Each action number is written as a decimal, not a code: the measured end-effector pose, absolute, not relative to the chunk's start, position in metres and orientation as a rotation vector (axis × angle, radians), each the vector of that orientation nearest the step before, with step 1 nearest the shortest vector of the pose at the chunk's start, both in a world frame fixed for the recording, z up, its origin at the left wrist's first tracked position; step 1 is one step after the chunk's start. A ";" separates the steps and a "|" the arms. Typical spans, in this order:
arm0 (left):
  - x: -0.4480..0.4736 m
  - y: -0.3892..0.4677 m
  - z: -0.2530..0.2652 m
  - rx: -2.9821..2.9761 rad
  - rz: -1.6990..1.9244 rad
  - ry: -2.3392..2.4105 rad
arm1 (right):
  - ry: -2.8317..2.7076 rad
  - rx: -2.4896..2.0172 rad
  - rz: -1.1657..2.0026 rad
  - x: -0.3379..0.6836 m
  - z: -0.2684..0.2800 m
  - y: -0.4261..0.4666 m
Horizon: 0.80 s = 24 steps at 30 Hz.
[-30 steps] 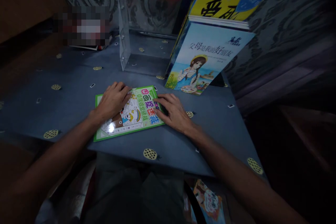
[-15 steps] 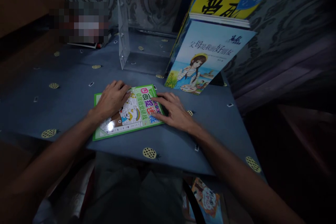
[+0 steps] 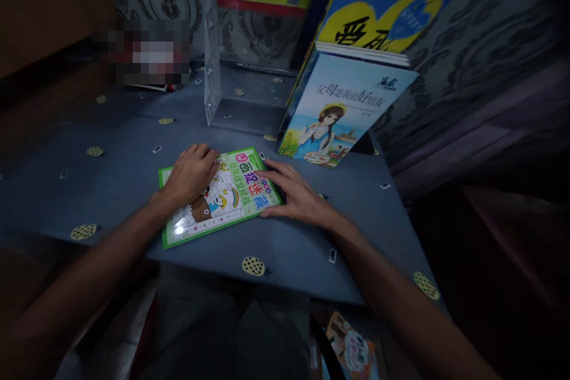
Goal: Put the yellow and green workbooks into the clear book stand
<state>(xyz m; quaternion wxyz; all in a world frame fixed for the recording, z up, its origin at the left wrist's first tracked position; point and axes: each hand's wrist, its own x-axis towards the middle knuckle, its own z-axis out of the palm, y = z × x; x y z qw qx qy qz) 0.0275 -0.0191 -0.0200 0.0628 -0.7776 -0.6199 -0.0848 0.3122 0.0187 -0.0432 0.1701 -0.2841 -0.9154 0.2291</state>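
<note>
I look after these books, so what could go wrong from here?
Two possible risks. The green-bordered book has its near left corner close to the table's front edge, so a pull toward the body might slide it over. The light-blue book stands just beyond the right hand, so a forward sweep of that hand could knock it.

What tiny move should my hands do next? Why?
Perhaps your right hand could lift the right edge of the closed, rectangular, glossy green-bordered book: its fingers lie across that edge, while your left hand rests on the cover's left part.
</note>
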 end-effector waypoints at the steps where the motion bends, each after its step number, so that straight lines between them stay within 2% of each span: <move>1: 0.028 -0.020 -0.017 -2.333 -0.234 -1.901 | -2.576 -0.812 0.634 0.313 -0.044 0.020; 9: 0.020 -0.021 0.003 -2.097 -0.041 -2.264 | -2.326 -0.921 0.487 0.313 -0.048 0.022; 14: 0.016 -0.021 0.001 -2.168 0.041 -2.245 | -2.291 -0.986 0.482 0.307 -0.049 0.019; 20: 0.016 -0.020 -0.001 -2.265 -0.053 -2.157 | -2.350 -0.959 0.426 0.303 -0.047 0.020; 24: 0.016 -0.012 -0.008 -2.315 -0.344 -1.893 | -2.356 -0.964 0.429 0.302 -0.045 0.018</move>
